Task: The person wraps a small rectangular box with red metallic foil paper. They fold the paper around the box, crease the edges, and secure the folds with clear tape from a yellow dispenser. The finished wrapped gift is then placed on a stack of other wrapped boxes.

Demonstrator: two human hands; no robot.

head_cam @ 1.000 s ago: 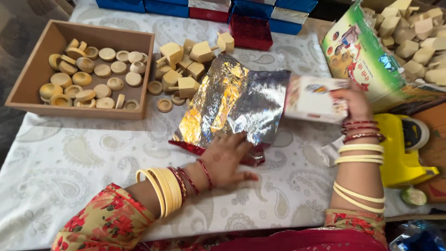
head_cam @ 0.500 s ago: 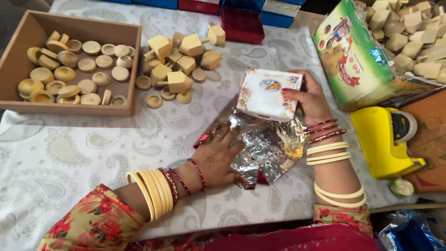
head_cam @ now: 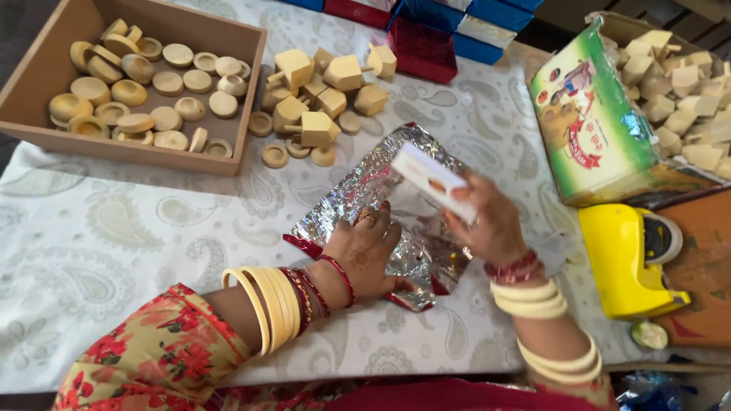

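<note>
Left hand pressing flat, fingers spread, on crinkled silver foil sheet at table centre. Right hand clamping small white box, tilting. Green printed carton lying at 2 o'clock.

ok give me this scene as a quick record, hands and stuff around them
left hand: flat on the foil sheet
right hand: holds a small white box over the foil
tray: wooden discs inside
table: loose wooden blocks by the tray
right side: green carton, yellow tape dispenser
</note>
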